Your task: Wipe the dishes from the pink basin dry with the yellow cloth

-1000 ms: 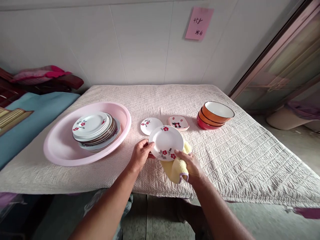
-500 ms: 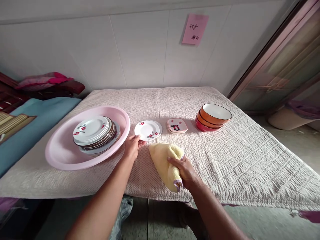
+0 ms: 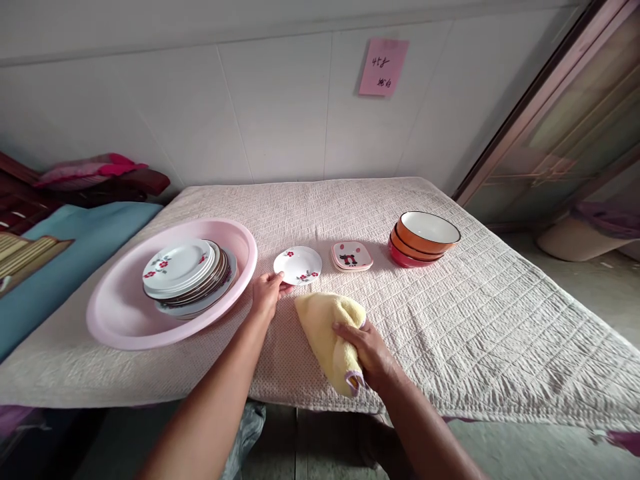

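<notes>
My left hand (image 3: 269, 292) pinches the near left rim of a white plate (image 3: 299, 265) with red flowers, thumb on top and fingers beneath. A yellow towel (image 3: 327, 333) with purple edging is bunched in my right hand (image 3: 367, 350), above the cloth just in front of the plate. To the left, a pink basin (image 3: 103, 303) holds a stack of plates (image 3: 175, 263), white flowered ones on top and brown-rimmed ones below. Right of my plate lie small square dishes (image 3: 352, 256) with a red and black picture.
Stacked bowls (image 3: 425, 240), orange above red, stand at the right. A pale quilted cloth (image 3: 475, 320) covers the table. Behind it is a wall with a pink paper note (image 3: 384, 67). A bin (image 3: 575, 230) stands on the floor at far right.
My left hand has brought the plate slightly right, so it now lines up over the other plate whose edge showed on its right. My right hand still holds the towel. The view has tilted slightly.
</notes>
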`<action>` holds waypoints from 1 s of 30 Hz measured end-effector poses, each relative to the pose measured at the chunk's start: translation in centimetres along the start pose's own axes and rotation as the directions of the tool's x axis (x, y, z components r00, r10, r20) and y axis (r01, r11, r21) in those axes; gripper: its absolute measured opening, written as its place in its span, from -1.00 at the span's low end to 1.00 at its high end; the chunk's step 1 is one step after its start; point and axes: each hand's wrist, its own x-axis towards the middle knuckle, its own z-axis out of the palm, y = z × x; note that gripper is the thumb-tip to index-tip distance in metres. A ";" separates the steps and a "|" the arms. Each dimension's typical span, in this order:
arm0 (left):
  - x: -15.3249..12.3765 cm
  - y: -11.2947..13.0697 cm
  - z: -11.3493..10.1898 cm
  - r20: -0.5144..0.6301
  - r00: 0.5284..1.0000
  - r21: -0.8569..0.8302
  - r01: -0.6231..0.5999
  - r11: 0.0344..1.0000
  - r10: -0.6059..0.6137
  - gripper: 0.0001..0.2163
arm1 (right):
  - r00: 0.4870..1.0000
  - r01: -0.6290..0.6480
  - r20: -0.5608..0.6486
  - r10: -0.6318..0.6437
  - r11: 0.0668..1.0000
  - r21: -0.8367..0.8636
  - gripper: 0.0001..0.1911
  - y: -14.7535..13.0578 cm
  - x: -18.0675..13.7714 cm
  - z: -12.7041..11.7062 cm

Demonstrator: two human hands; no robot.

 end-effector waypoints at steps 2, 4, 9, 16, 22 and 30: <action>0.2 -0.1 0.0 0.004 1.000 0.034 0.008 0.999 -0.008 -0.90 | 1.000 -0.003 0.000 0.003 1.000 -0.010 -0.49 0.1 0.0 0.0; 0.4 -0.2 0.0 0.006 1.000 0.070 0.016 0.997 -0.017 -0.88 | 1.000 0.000 -0.002 0.000 1.000 -0.011 -0.48 0.2 0.0 0.0; 0.5 -0.4 0.2 0.006 1.000 0.144 0.015 0.990 -0.016 -0.83 | 1.000 0.010 -0.022 -0.010 1.000 -0.008 -0.49 0.4 -0.1 0.3; 0.1 -0.3 0.4 0.043 0.999 0.233 0.003 0.972 -0.014 -0.79 | 1.000 0.009 -0.004 -0.009 1.000 -0.007 -0.54 -0.2 -0.6 0.7; 0.0 -0.1 0.5 0.047 0.999 0.297 0.000 0.955 -0.014 -0.82 | 1.000 0.016 -0.010 -0.016 1.000 -0.013 -0.54 -0.3 -0.7 0.8; -0.1 0.1 0.0 0.069 0.997 0.349 0.001 0.937 -0.026 -0.82 | 0.999 0.034 -0.004 -0.034 0.998 -0.048 -0.56 -0.4 -0.7 1.0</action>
